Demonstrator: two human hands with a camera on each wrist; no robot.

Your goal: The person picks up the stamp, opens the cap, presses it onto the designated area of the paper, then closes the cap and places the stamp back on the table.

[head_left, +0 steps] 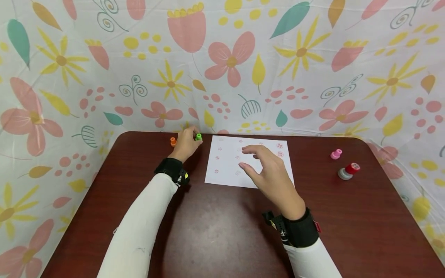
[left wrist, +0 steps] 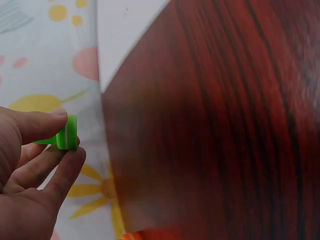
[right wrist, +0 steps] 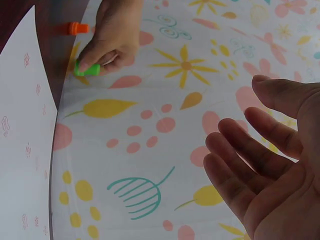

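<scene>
Between thumb and fingers, my left hand (head_left: 187,142) pinches a small green stamp (left wrist: 70,132) at the far left part of the table. An orange stamp (head_left: 173,141) stands just left of that hand. My right hand (head_left: 271,175) hovers over the white paper (head_left: 226,175), thumb and fingers spread apart with nothing between them. Rows of small red and pink stamped marks cover the sheet, and the right hand hides some of them in the head view.
On the right side of the brown table (head_left: 208,231) stand a pink stamp (head_left: 336,154) and a larger red-and-grey stamp (head_left: 349,171). A flower-print cloth (head_left: 194,88) hangs right behind the table's back edge.
</scene>
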